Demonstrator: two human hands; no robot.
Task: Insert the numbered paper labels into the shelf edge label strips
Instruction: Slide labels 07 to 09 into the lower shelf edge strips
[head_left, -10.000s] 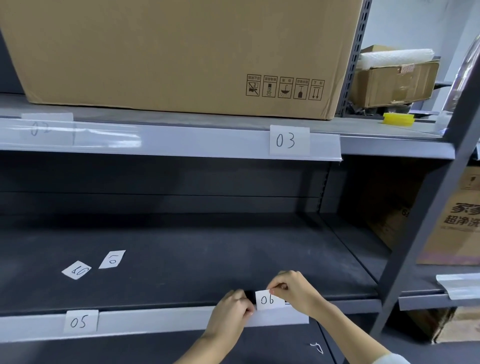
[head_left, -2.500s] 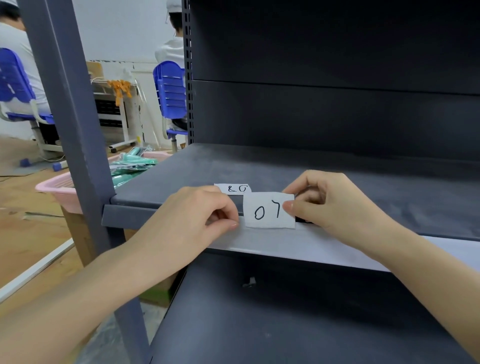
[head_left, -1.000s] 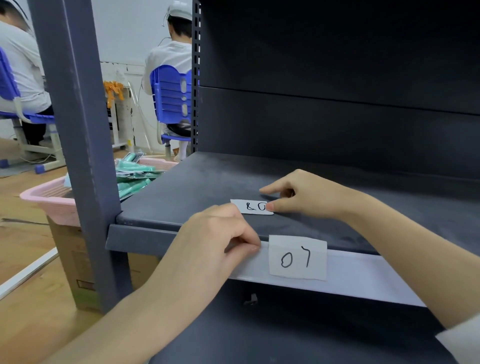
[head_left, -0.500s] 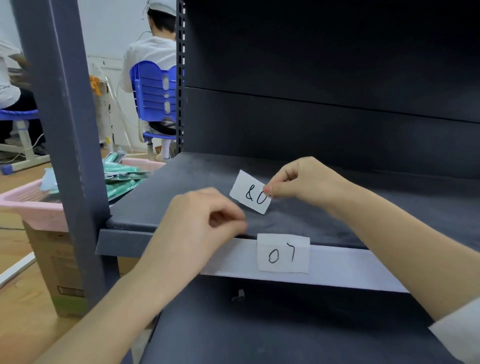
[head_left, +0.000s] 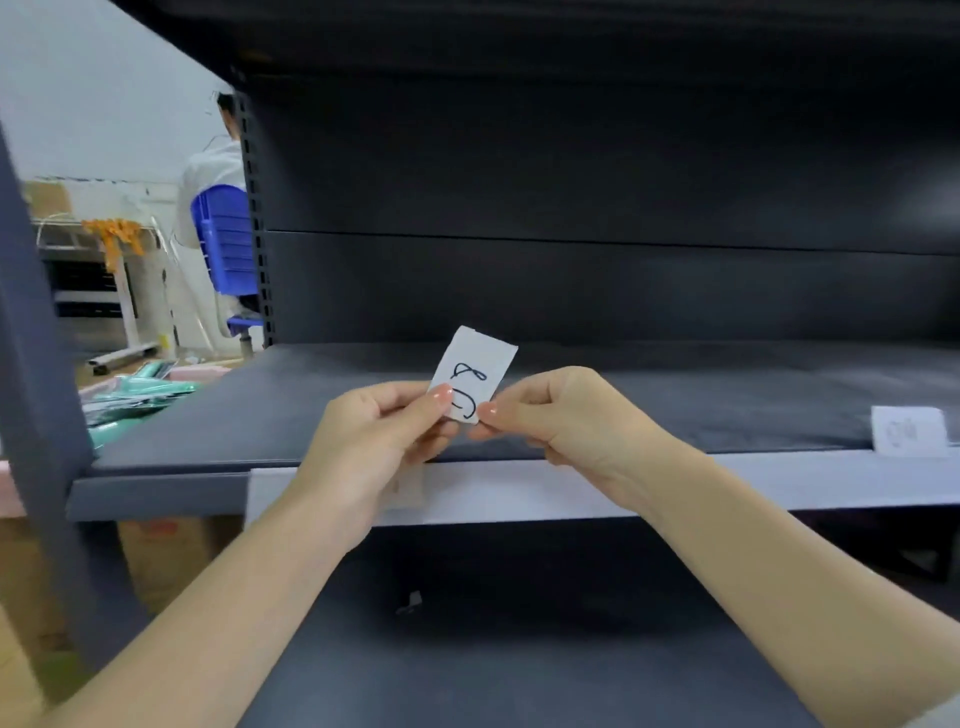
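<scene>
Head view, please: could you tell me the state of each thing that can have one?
Paper label: held upright above the shelf, not inserted.
Left hand: pinches the label's lower left.
Right hand: pinches its lower right corner.
Label strip: a slip behind the left hand; another slip at far right.

Both forearms reach forward, left grip (head_left: 382, 436) and right grip (head_left: 558, 415) meeting with fingertips pinched together, thumbs uppermost
</scene>
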